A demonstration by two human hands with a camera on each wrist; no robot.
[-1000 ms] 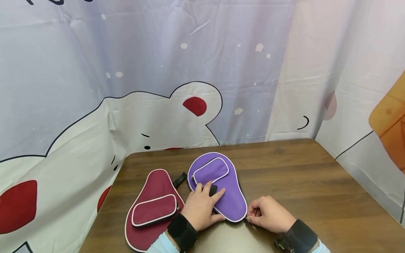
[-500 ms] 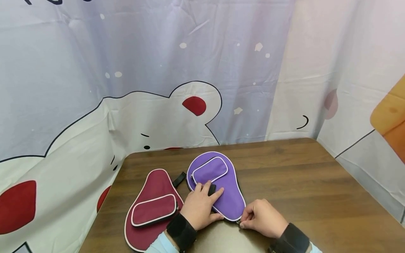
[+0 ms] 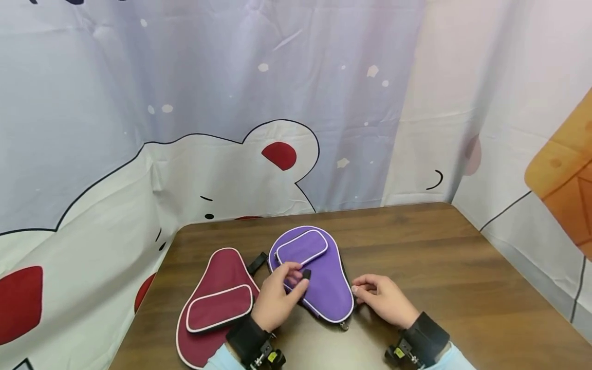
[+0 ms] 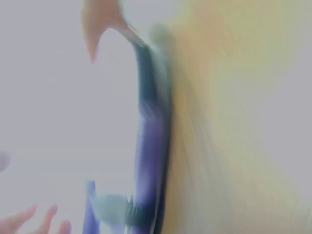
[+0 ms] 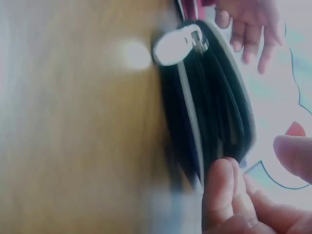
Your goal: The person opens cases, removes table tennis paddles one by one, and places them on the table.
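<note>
Purple paddle case [image 3: 324, 280] lies flat on the brown wooden table [image 3: 439, 267], near the front edge, round end away from the person and narrow end toward them. Teardrop shape, purple fabric with white piping round the rim, small zip pocket [image 3: 302, 247] with white trim on the wide end, a black tab [image 3: 306, 274] on top near the middle. Metal zip pull [image 3: 344, 325] sits at the narrow tip; the right wrist view shows the pull [image 5: 179, 45] shiny against the case's dark side edge [image 5: 214, 112].

Left hand [image 3: 276, 298] is over the case's left side, fingers [image 3: 291, 270] curled around the black tab, apparently pinching it. Right hand [image 3: 384, 299] rests on the table just beside the case's right edge, fingers [image 5: 219, 192] loosely bent with tips at the rim; no clear grip visible. Left wrist view is too blurred to read beyond a purple streak.

Maroon paddle case [image 3: 215, 303], same shape with white piping, lies just left of the purple one, black strap [image 3: 256, 263] between them. Cartoon bear curtain [image 3: 222, 164] behind the table.
</note>
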